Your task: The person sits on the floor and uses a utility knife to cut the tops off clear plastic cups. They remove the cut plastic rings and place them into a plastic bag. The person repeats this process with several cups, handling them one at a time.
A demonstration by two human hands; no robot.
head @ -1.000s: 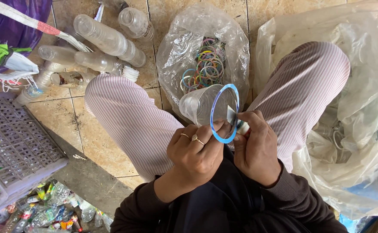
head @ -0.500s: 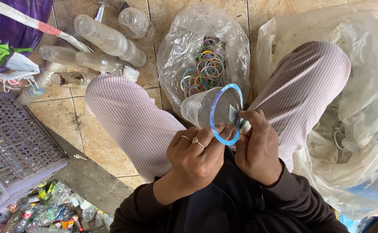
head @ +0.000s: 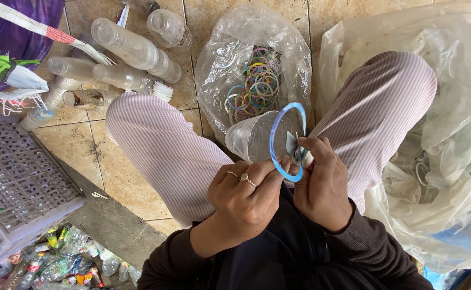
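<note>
A: What do the hands have?

B: The left hand [head: 243, 196] grips a clear plastic cup [head: 251, 140] lying on its side, fingers curled and pressed against its rim. A blue ring [head: 287, 140] stands off the cup's mouth, partly peeled away. The right hand [head: 321, 185] pinches the ring's lower part between thumb and fingertips, together with a small pale scrap of foil or label; whether a blade sits in that pinch I cannot tell.

A: Where is the cup?

B: Above the lap, between the two knees in striped trousers [head: 165, 150], just in front of the small clear bag [head: 254, 59].

A: And that bag?

B: It lies on the tiled floor [head: 112, 177] just beyond the cup and holds a heap of coloured rings [head: 254, 86]: pink, yellow, green, blue. So I judge many cups are already stripped.

A: What else is done?

B: Left of the small bag lie stacks of nested clear cups [head: 131, 48], likely the finished ones. This ring looks nearly free, but it is not yet in the bag.

A: What is left?

B: Right of the cup a big translucent sack [head: 450, 134] bulges with more plastic, contents blurred. By my guess, plenty remains. Far left of the cup sits a grey crate [head: 15, 182].
</note>
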